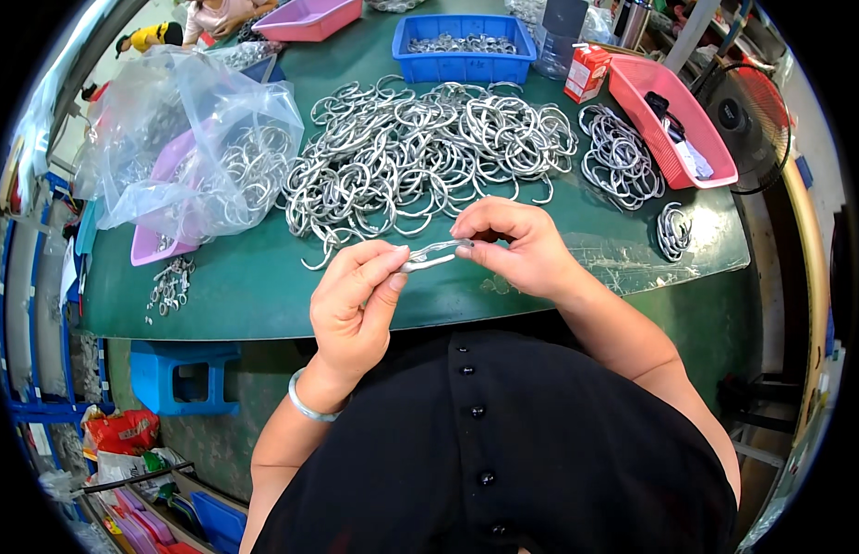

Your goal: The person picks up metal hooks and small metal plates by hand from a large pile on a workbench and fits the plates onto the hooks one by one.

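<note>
Between my hands, near the table's front edge, is a silver metal ring (432, 262), seen nearly edge-on. My left hand (351, 300) pinches its left end between thumb and fingers. At the other end, the thumb and forefinger of my right hand (517, 245) close on it. Just beyond my hands lies a wide heap of similar silver rings (402, 157), many of them open at one side. A smaller pile of rings (619, 157) lies to the right of the heap, and a small bundle of rings (673, 231) sits nearer the right corner.
On the green table (245, 300) stand a blue basket (465, 66) of small metal parts, a pink basket (670, 138), a red box (587, 73) and a clear plastic bag (199, 148) over a purple tray. A black fan (739, 120) stands right; a blue stool (185, 374) is below left.
</note>
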A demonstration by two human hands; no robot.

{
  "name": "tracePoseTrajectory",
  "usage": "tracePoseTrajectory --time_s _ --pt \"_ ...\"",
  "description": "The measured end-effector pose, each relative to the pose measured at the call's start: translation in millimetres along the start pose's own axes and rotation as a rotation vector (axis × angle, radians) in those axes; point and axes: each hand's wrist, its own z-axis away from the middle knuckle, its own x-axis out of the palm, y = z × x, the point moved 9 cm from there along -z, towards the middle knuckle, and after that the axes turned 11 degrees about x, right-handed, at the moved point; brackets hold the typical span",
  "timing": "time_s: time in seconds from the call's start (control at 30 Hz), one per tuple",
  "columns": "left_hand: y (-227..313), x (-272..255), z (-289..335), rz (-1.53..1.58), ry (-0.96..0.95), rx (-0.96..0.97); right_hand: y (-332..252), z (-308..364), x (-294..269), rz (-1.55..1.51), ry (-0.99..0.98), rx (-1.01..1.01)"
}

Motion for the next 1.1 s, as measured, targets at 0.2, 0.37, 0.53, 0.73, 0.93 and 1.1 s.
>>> tracePoseTrajectory --time_s 0.2,0.37,0.53,0.73,0.93,1.1 --pt "-3.7 1.9 3.8 -0.021 -0.03 -0.038 7.7 1.9 1.0 -0.018 -0.016 0.041" --pt "-41.0 -2.7 18.2 0.247 0.165 -0.314 1.6 2.7 6.4 -0.037 -0.081 0.022" --pt "-74.8 18.6 44.8 0.717 0.227 -0.781 -12.8 4.1 15.3 -0.011 -0.13 -0.028" --pt "-79.0 35.9 58.4 0.965 0.227 -0.963 -16.0 3.6 19.2 -0.005 -0.129 -0.047" --pt "-78.6 43.0 65.0 1.05 0.22 -1.019 -17.7 3.1 21.7 -0.024 -0.128 -0.038" --pt "-74.0 41.2 64.2 0.977 0.218 -1.039 -14.3 4.3 19.5 -0.054 -0.118 0.021"
